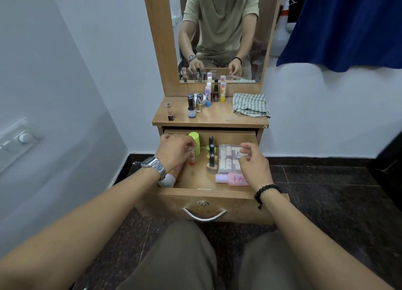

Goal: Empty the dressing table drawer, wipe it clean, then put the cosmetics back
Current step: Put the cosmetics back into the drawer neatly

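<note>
The wooden pull-out drawer point(208, 190) of the dressing table stands open, and I use it as the landmark. Several small cosmetic bottles point(204, 99) stand in a group on the wooden surface point(217, 117) above the drawer, probably put there to free the drawer for wiping. The folded green-checked cloth point(251, 104) lies on the same surface, at its right end, not yet in use.

Inside the drawer many things remain: a lime-green cylindrical tube point(195, 140) at the back left, dark-capped nail polish bottles point(211, 153) in the middle, a clear plastic box of small pale containers point(230, 158) at the right, and a pink bottle point(233, 178) lying near the front.

The left hand point(174, 151) reaches into the left part of the drawer, wrist bent down, fingers curled around a slim stick with an orange end point(192, 158). The right hand point(254, 164) hovers over the clear box, its fingers half open at the box edge; whether they grip it I cannot tell. By my judgement the emptying is only partly done.
</note>
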